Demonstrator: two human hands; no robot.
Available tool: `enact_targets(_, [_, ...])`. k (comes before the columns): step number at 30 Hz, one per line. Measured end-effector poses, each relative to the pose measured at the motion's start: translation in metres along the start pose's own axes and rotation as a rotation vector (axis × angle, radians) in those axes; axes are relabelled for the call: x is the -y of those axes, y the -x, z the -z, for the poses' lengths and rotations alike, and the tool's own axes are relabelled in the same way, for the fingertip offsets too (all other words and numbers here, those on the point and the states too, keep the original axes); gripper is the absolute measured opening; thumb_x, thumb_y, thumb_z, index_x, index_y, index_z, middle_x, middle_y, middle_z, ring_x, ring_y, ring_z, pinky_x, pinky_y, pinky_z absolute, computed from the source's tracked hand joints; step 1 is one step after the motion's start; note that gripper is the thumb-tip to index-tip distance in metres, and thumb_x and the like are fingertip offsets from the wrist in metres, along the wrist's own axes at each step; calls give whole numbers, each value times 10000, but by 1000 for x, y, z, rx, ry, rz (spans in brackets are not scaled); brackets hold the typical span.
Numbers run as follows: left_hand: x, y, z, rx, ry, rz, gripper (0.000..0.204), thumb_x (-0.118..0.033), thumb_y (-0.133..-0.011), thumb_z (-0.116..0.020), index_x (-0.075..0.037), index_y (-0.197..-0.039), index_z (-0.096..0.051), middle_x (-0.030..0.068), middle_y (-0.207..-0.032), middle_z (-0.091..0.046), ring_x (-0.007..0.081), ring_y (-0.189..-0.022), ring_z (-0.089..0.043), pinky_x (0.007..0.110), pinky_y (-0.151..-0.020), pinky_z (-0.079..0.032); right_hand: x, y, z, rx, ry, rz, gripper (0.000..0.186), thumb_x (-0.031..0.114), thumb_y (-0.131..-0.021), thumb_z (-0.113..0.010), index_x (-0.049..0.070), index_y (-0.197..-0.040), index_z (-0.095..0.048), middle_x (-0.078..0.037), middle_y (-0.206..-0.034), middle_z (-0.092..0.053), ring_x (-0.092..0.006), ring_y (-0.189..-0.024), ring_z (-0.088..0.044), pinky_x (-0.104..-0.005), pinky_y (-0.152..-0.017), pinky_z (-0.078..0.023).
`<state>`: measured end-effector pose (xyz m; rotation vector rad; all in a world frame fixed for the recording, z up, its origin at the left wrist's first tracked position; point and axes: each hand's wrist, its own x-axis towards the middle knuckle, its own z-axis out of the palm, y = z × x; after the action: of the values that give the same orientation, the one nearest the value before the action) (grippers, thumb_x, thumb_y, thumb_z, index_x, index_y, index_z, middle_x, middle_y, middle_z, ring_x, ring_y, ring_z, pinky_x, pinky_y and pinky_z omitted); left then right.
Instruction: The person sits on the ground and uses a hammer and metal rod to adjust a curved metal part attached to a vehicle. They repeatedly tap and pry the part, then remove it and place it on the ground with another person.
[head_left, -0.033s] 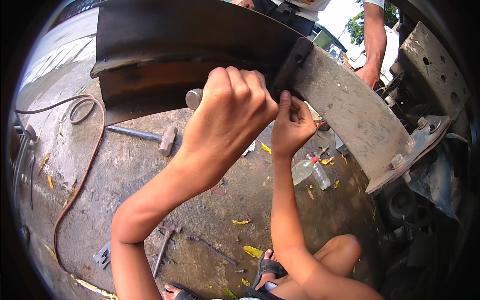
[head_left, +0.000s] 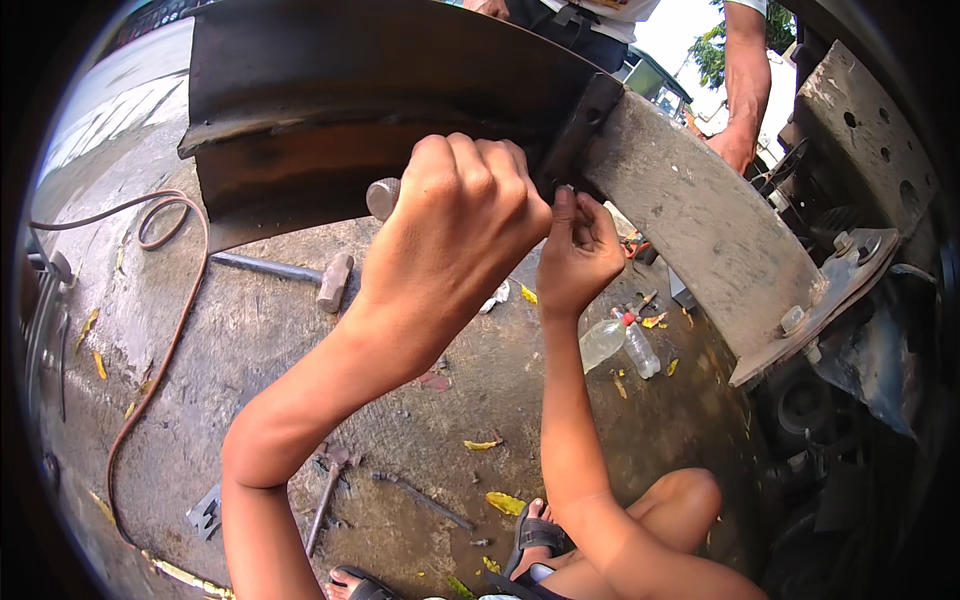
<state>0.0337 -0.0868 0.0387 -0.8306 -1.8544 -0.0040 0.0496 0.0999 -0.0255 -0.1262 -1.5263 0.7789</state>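
A dark steel beam [head_left: 300,80] spans the upper part of the view, its right end against a grey metal arm [head_left: 710,220]. My left hand [head_left: 455,215] is closed in a fist just in front of the beam's lower side. From that fist sticks out the round metal end of a tool [head_left: 382,199]; the rest is hidden by my fingers. My right hand [head_left: 580,250] is pinched, thumb up, below the joint of beam and arm, close beside my left fist. What sits between its fingertips is too small to make out. A holed bracket [head_left: 590,115] stands at the joint.
A sledgehammer [head_left: 335,283] lies on the concrete beneath the beam. Another hammer [head_left: 325,500], a metal bar [head_left: 425,500] and plastic bottles [head_left: 640,350] are on the ground. A hose [head_left: 170,370] curves along the left. Beyond the beam is another person's arm [head_left: 745,90].
My right hand has shifted very slightly down and to the left. My left hand keeps its grip on the tool, almost in the same place.
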Motion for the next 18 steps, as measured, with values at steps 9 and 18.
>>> enact_targets(9, [1, -5, -11, -133, 39, -26, 104, -128, -755, -713, -122, -664, -664, -3, -651, -580, 125, -675, -611, 295, -608, -397, 16, -15, 12, 296, 60, -88, 482, 351, -1065, -637, -47, -793, -667, -74, -613, -671, -84, -551, -604, -238, -500, -411])
enact_targets(18, [14, -14, 7, 85, 167, -40, 191, -98, -788, -742, -47, -972, -742, 51, -890, -729, 197, -821, -720, 331, -699, -541, -10, -16, -3, -4, 286, 502, 279, 262, -1022, -684, -17, -1028, -691, -107, -676, -680, -244, -560, -632, -403, -606, -487])
